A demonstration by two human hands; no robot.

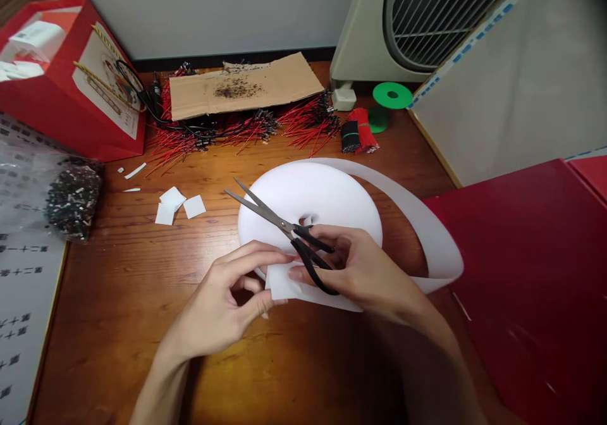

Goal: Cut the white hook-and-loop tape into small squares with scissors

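A large roll of white tape (pixel 313 188) lies flat on the wooden table, with a loose strip (pixel 417 216) looping out to its right and back toward me. My left hand (pixel 227 295) pinches the strip's free end, which looks folded or doubled with a small square piece (pixel 283 283). My right hand (pixel 355 267) presses the same end with its thumb. Black-handled scissors (pixel 283 224) also rest in my right hand, their blades parted and pointing up-left over the roll. Several cut white squares (pixel 171 205) lie on the table to the left.
At the back, cardboard (pixel 246 86) with dark crumbs covers bundles of red wires (pixel 190 143). A red paper bag (pixel 71 96) and a plastic bag of small black parts (pixel 73 197) stand left. Wire bundles (pixel 359 131), a green spool (pixel 392 95) and a red box (pixel 526 273) are right.
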